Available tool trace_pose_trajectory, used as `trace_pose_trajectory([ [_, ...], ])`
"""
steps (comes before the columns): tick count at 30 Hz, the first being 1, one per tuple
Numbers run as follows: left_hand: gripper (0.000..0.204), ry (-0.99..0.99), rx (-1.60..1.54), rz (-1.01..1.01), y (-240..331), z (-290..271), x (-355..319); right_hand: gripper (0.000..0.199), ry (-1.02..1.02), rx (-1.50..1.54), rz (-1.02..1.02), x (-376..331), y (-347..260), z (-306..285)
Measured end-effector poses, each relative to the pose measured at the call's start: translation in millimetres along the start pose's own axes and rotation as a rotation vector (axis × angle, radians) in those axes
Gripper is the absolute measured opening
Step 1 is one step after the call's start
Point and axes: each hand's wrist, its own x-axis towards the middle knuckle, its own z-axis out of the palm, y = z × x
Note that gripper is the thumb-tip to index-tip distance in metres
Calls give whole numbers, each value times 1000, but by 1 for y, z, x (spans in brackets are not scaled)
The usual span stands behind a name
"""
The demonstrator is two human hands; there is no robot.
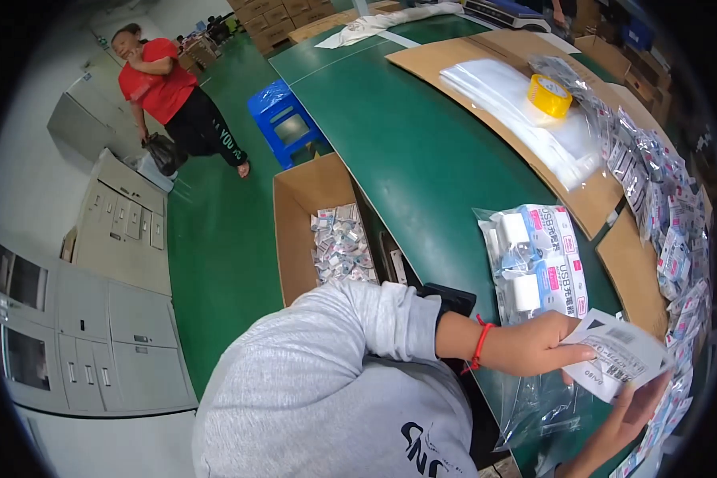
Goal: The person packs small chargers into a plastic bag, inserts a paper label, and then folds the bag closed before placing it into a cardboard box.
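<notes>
My left hand (534, 346), with a red string at the wrist, pinches the left edge of a white printed label sheet (621, 354). My right hand (633, 414) comes up from the lower right and holds the same sheet from below. Just beyond the hands lies a clear bag (538, 259) of white and pink charger packs on the green table (422, 151). Under my hands lies another clear plastic bag (542, 410).
A heap of small packets (661, 215) runs along the right edge. Cardboard sheets (470, 76) carry clear bags (526, 119) and a yellow tape roll (550, 95). An open carton (303, 215) of packets stands left of the table, a blue stool (283, 119) beyond. A person in red (163, 88) stands far left by grey cabinets (119, 231).
</notes>
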Motion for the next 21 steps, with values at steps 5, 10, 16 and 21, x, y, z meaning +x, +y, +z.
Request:
trace_pose_trajectory([
  [5,30,-121,120,-219,18,-13,-4,17,-233,-158,152,1,17,-54],
  [10,26,-267,575,-1,-7,-16,9,17,-286,-43,285,-30,33,-97],
  [16,18,237,367,-219,22,-43,8,8,10,3,500,-56,41,-153],
  [21,19,300,387,-103,24,-76,12,16,-128,-178,856,-80,24,-191],
])
